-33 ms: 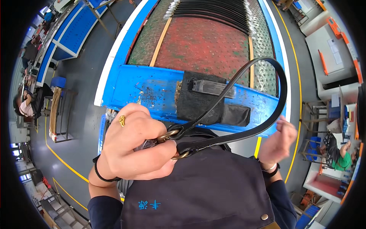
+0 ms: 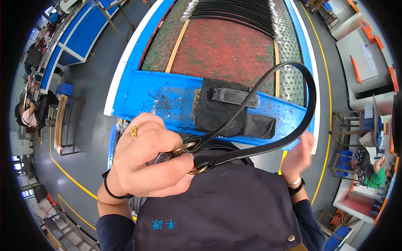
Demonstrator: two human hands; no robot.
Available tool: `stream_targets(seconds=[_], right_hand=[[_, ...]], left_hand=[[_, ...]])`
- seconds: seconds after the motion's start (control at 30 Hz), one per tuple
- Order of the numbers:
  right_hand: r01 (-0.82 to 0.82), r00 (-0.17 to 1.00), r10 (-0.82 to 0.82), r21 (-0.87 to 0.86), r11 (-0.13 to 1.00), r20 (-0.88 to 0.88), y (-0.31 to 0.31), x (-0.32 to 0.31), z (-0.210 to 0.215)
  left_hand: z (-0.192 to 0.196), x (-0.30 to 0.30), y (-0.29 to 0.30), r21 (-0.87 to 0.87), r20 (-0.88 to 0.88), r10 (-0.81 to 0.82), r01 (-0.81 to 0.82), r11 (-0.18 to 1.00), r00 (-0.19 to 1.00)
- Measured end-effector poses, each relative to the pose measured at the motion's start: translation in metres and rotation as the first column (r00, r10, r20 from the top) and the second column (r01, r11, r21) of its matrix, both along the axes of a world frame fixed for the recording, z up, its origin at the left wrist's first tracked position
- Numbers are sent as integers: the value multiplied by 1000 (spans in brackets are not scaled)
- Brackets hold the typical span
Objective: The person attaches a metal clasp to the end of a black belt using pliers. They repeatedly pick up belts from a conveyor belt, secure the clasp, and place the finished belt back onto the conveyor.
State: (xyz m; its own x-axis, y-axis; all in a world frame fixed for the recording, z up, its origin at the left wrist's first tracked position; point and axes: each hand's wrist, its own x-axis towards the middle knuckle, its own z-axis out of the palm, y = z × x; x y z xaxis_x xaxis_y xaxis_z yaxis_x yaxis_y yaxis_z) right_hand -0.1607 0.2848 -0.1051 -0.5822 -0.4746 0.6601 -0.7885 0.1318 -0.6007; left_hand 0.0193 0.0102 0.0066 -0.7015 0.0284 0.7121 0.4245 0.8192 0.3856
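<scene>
My left hand [image 2: 150, 159], a gold ring on one finger, is closed around the ends of a black leather bag handle [image 2: 310, 88]. Brass-coloured rings [image 2: 184, 148] at those ends stick out between my fingers, with a bit of clear plastic showing in the grip. From there the handle rises to the right in a wide loop. Just below the loop's right bend is my right hand [image 2: 298, 157], slightly blurred, its fingers curled in. Whatever they hold, if anything, is hidden. Under the loop, a black pad [image 2: 217, 113] lies on a blue ledge [image 2: 163, 96], bearing a clear plastic-covered block [image 2: 234, 97].
Beyond the ledge runs a worn red and green conveyor surface [image 2: 222, 50], with a row of black handles [image 2: 234, 14] at its far end. A dark apron [image 2: 217, 205] covers my front. People sit at work at the far left and right.
My right hand has shifted left and slightly downward, under the loop's bend. The handle's loop has moved barely at all, and my left hand keeps its grip.
</scene>
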Motion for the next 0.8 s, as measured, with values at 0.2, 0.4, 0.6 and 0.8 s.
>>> stream_targets(seconds=[0.2, 0.4, 0.6, 0.8], right_hand=[[143, 989, -58, 788, 599, -135, -3, 1, -113], [151, 987, -35, 810, 566, -159, -6, 1, -101], [138, 982, 31, 820, 556, -186, -9, 0, -95], [122, 985, 30, 807, 578, -170, -13, 3, -78]], left_hand=[[6, 1, -3, -90, 35, 2, 1, 996, 999], [6, -7, -5, -116, -22, -6, 3, 993, 1000], [6, -8, -5, -169, -36, -15, 9, 986, 999], [7, -5, -8, -259, -43, -26, 14, 966, 999]])
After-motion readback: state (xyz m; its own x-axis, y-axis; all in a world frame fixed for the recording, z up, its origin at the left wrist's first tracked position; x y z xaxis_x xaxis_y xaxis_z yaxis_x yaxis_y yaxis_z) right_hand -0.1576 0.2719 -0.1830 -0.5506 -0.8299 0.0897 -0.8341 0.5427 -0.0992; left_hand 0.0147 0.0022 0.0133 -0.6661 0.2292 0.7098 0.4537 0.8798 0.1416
